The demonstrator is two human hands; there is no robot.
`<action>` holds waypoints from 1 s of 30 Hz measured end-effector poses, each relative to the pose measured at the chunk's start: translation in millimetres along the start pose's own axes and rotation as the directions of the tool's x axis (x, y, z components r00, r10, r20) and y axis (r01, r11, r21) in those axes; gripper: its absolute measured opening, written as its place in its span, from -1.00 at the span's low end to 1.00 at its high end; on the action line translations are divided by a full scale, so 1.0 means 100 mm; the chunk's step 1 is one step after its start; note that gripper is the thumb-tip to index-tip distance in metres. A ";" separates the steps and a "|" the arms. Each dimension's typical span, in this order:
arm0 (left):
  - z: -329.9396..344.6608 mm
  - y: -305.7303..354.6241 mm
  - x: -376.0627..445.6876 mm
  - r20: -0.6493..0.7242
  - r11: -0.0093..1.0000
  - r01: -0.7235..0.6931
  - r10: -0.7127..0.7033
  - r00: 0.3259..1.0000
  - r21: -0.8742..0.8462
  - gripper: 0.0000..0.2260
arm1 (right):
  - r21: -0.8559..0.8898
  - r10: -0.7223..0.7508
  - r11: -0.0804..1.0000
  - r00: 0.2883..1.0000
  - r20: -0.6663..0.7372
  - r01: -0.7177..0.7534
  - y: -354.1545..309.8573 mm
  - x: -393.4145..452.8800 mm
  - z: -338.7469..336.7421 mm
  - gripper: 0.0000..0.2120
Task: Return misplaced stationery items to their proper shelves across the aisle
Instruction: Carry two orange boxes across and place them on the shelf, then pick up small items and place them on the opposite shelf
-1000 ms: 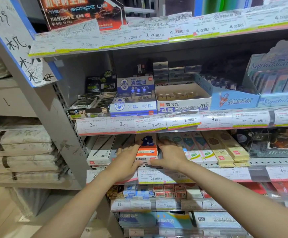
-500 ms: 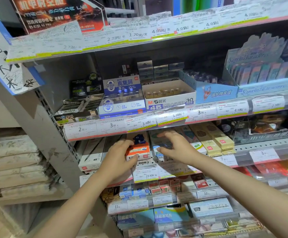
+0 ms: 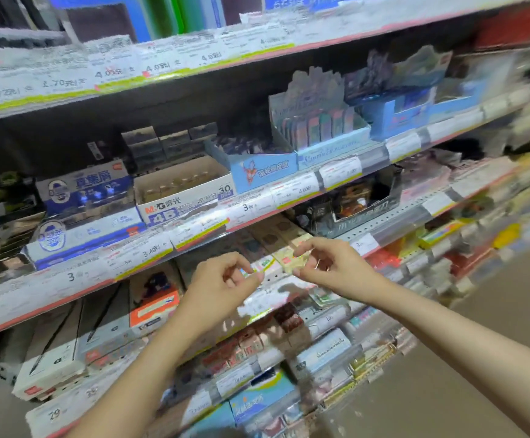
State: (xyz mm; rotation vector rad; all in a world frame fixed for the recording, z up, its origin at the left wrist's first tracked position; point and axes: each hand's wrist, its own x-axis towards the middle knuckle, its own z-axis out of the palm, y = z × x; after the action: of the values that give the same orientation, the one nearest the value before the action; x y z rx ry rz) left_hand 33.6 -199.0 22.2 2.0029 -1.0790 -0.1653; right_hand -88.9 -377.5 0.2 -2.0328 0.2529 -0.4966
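Empty-fingered hands [image 3: 225,279] before blurred boxes [image 3: 292,257]

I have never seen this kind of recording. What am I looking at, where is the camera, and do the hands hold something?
There is no machine here. A person wears one wide-angle camera on the head, so you look forward and down along both bare arms. The picture is blurred because the head is moving.

In front are shop shelves with price labels along their edges. On them stand stationery boxes: a white eraser box and a blue box left of it. One shelf lower stands an orange box.

The left hand and the right hand are raised before the lower shelf, fingers curled, near yellow packs. Whether either hand holds anything is too blurred to tell.
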 end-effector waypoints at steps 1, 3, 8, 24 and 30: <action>0.11 0.08 0.05 0.021 1.000 -0.019 0.019 1.000 -0.009 -0.90 | -0.003 0.011 1.000 1.000 -0.027 -0.012 0.05 -0.07 -0.13 -0.84; 0.35 0.27 0.16 0.057 0.998 -0.050 0.052 0.997 -0.031 -0.89 | -0.005 0.038 0.999 0.995 -0.092 -0.038 0.13 -0.23 -0.41 -0.83; 1.10 0.79 0.43 0.160 0.987 -0.142 0.152 0.975 -0.070 -0.88 | -0.023 0.068 0.997 0.977 -0.200 -0.074 0.38 -0.70 -1.23 -0.86; 3.75 2.87 1.18 0.294 0.912 -0.306 0.382 0.876 -0.274 -0.83 | -0.107 0.146 0.972 0.895 -0.423 -0.209 1.40 -2.11 -4.24 -0.87; 4.49 3.32 1.61 0.346 0.900 -0.349 0.425 0.836 -0.262 -0.85 | -0.073 0.183 0.965 0.841 -0.510 -0.254 1.85 -2.26 -4.95 -0.89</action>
State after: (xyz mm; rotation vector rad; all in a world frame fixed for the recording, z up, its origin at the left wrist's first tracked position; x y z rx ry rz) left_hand -284.1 -685.1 13.9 1.5708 -1.6438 -0.4546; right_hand -506.9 -772.4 -3.8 -1.9413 0.8479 -0.8779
